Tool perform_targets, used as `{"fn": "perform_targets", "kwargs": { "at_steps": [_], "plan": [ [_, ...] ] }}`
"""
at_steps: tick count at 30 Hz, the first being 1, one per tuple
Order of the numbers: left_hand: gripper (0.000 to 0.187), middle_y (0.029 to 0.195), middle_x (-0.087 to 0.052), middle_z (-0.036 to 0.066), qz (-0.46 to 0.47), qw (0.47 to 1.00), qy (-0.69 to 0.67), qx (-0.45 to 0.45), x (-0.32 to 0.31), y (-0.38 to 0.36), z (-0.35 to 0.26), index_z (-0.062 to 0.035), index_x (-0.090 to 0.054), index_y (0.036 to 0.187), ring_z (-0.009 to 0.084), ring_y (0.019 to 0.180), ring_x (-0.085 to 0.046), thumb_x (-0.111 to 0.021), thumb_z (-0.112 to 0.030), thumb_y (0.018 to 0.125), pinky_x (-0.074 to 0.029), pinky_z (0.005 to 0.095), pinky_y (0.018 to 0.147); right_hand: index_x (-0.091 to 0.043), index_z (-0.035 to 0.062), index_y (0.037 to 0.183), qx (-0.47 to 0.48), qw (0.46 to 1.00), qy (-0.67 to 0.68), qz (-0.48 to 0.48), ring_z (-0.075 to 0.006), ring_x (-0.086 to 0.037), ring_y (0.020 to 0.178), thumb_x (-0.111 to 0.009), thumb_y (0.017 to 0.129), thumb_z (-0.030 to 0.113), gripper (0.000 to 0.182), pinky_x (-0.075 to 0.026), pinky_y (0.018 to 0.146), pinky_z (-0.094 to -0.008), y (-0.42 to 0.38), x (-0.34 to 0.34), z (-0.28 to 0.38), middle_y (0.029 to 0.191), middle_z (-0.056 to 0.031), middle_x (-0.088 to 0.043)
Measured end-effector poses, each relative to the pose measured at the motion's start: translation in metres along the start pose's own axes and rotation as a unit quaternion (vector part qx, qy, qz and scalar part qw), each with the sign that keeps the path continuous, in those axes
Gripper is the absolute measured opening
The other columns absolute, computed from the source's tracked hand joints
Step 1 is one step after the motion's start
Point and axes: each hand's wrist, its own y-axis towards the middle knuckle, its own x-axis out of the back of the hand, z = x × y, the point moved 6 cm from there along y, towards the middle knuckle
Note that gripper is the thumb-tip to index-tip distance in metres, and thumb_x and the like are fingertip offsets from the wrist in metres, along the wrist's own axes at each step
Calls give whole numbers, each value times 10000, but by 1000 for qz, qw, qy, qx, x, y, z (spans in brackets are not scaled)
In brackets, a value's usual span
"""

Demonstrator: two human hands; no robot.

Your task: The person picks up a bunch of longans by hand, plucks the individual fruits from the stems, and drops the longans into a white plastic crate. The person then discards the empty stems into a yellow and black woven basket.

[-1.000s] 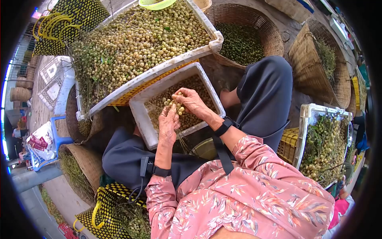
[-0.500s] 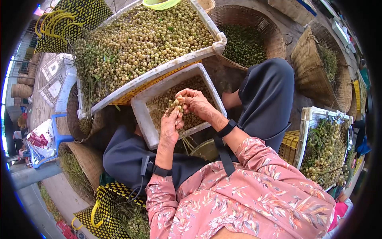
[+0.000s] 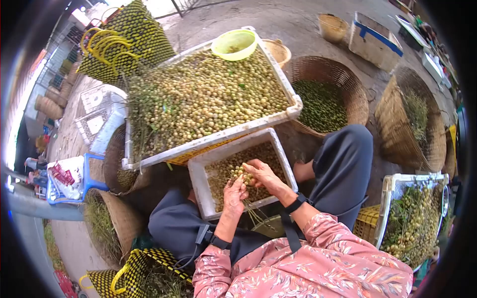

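Note:
A bunch of small round yellow-brown fruits (image 3: 240, 173) is held up over the small white tub (image 3: 201, 181). My left hand (image 3: 234, 195) grips the bunch from below, its thin stems trailing beneath the wrist toward my lap. On the right side of the bunch, my right hand (image 3: 263, 175) is closed, thumb and fingers pressed to the fruits. The fingertips partly hide what they pinch. Loose fruits of the same kind (image 3: 268, 158) cover the tub's floor.
A large white crate (image 3: 218, 128), heaped with fruits, stands beyond the tub, with a green plastic bowl (image 3: 235, 44) on it. To the right are a wicker basket (image 3: 355, 92) of green fruits and a crate (image 3: 386, 208) of stemmed bunches. Woven bags (image 3: 134, 270) and a stem-filled basket (image 3: 119, 218) stand left.
The head view has tilted up, so the scene sits lower and further right, with more floor showing at the back. Both hands stay at the bunch over the tub.

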Motion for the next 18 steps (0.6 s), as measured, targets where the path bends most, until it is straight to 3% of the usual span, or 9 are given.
{"fn": "perform_targets", "kwargs": {
  "at_steps": [1, 3, 5, 9, 10, 14, 17, 18],
  "plan": [
    [93, 711, -565, -69, -11, 1000, 2, -13, 2, 0, -2, -132, -610, 935, 26, 508, -442, -665, -131, 860, -272, 176, 387, -528, 42, 1195, -38, 999, -29, 12, -56, -529, 569, -663, 846, 399, 517, -395, 453, -183, -4, -4, 1, 767, -12, -584],
    [95, 682, -538, -72, -15, 1000, 10, -22, 7, 3, -2, -145, -604, 921, 25, 487, -416, -672, -144, 855, -256, 183, 374, -573, 48, 1110, -47, 996, -41, 67, -49, -523, 557, -681, 845, 341, 409, -393, 449, -185, -8, -15, -2, 734, -5, -580],
    [88, 611, -463, -83, -40, 998, 33, -19, 2, -4, -6, -154, -596, 880, 28, 459, -386, -673, -184, 852, -246, 189, 370, -605, 67, 950, -67, 989, 100, 87, -37, -506, 529, -686, 852, 190, 177, -397, 445, -198, 0, -19, -16, 668, 34, -569],
    [104, 558, -391, -96, -51, 998, 29, -9, 2, -4, -7, -159, -581, 839, 30, 426, -349, -677, -200, 847, -225, 198, 358, -608, 64, 944, -35, 983, 156, 88, -52, -517, 545, -674, 858, 167, 149, -429, 481, -199, 1, -18, -15, 727, 19, -591],
    [88, 559, -425, -81, -50, 999, 8, -4, 4, -3, -6, -149, -594, 892, 24, 391, -313, -671, -153, 850, -214, 195, 354, -609, 64, 940, -34, 980, 174, 85, -56, -521, 549, -670, 859, 160, 140, -440, 492, -199, 1, -18, -14, 739, 14, -596],
    [73, 540, -433, -79, -66, 997, 41, -24, -1, -7, -10, -132, -607, 887, 32, 360, -308, -668, -141, 848, -218, 202, 338, -615, 68, 935, 22, 992, 95, 76, -74, -560, 586, -663, 861, 150, 120, -492, 542, -214, 5, -14, -7, 763, -3, -613],
    [47, 526, -462, -64, -135, 983, 116, -48, -7, -16, -22, -117, -621, 837, 37, 350, -339, -666, -130, 842, -241, 213, 320, -615, 56, 901, 21, 991, 113, 64, -77, -570, 557, -631, 877, 144, 92, -467, 487, -214, 10, -13, -13, 718, -4, -604],
    [65, 548, -475, -66, -122, 980, 142, -66, -9, -18, -28, -125, -619, 863, 35, 366, -348, -677, -137, 835, -248, 206, 330, -611, 50, 892, 67, 994, 73, 45, -75, -549, 521, -607, 893, 155, 105, -434, 447, -214, 15, -8, -12, 691, -6, -593]
  ]
}}
